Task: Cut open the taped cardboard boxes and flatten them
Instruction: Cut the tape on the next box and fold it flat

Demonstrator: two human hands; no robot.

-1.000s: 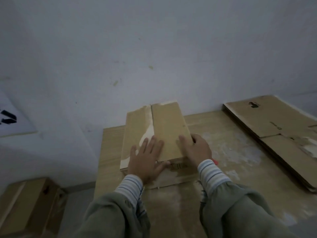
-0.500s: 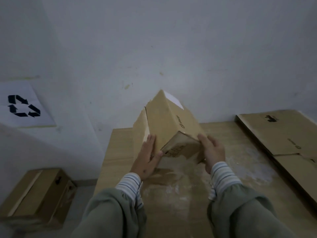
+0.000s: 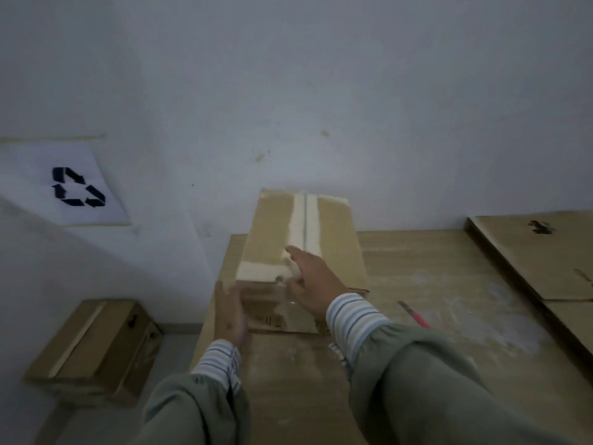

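A taped cardboard box [image 3: 333,229] lies on the wooden table [image 3: 449,284], its top face with a pale tape strip down the middle seam turned up. My left hand [image 3: 229,311] lies flat against the box's near left side, fingers straight. My right hand [image 3: 313,279] rests on the near part of the top face with fingers extended toward the seam. A red-handled cutter [image 3: 414,314] lies on the table just right of my right sleeve.
A stack of flattened cardboard [image 3: 539,258] covers the table's right side. Another taped box [image 3: 93,348] sits on the floor at the left, below a paper recycling sign [image 3: 77,187] on the wall. The wall stands close behind the table.
The box was tipped up on edge half a second ago and now lies flat with its taped face up. My right hand moved from its side onto the top.
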